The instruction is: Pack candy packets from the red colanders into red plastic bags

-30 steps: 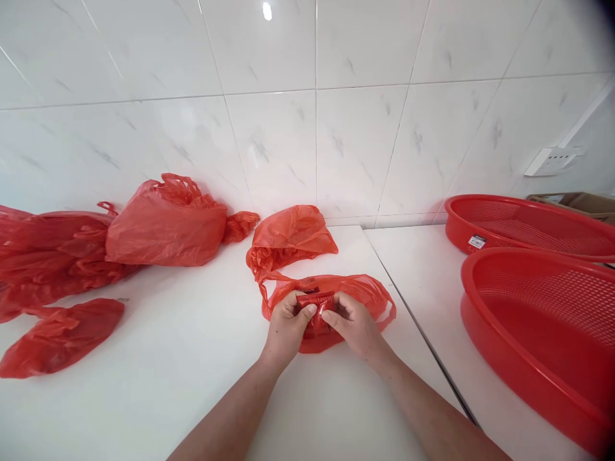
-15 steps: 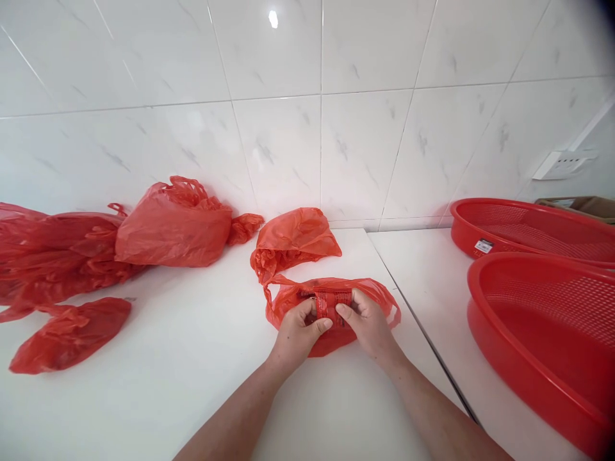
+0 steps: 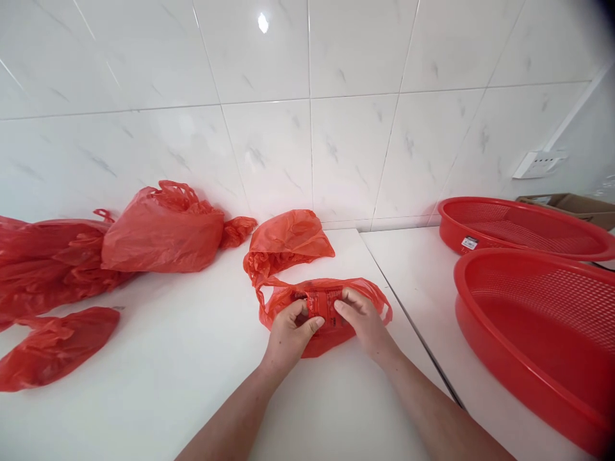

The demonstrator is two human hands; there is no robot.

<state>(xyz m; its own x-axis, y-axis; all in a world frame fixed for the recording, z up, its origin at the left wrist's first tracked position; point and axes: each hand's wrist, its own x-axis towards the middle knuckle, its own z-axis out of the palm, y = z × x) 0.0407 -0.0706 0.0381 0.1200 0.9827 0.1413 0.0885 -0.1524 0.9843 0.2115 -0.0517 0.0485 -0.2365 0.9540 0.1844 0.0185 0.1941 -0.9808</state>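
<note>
Both my hands are at a small red printed packet [image 3: 325, 306] with dark lettering, which lies over the mouth of a spread red plastic bag [image 3: 319, 346]. My left hand [image 3: 288, 330] pinches the packet's left side, its thumb on the front and the fingers curled partly out of sight. On the right side, my right hand [image 3: 365, 323] grips the packet between thumb and bent fingers. Just behind it rests a second red plastic bag [image 3: 291, 234], crumpled and joined or touching near the first bag's left handle; I cannot tell which.
Along the left lie several filled red bags, among them a bulky one [image 3: 163, 234] and a smaller one [image 3: 62, 346]. Two red perforated plastic baskets [image 3: 480, 307] stand at the right. A cardboard box [image 3: 571, 208] and a wall socket [image 3: 541, 164] are beyond. A seam [image 3: 408, 317] divides the white tabletops.
The packet has turned so that more of its printed face shows. My hands keep their hold on both sides. The whole view has shifted slightly to the right.
</note>
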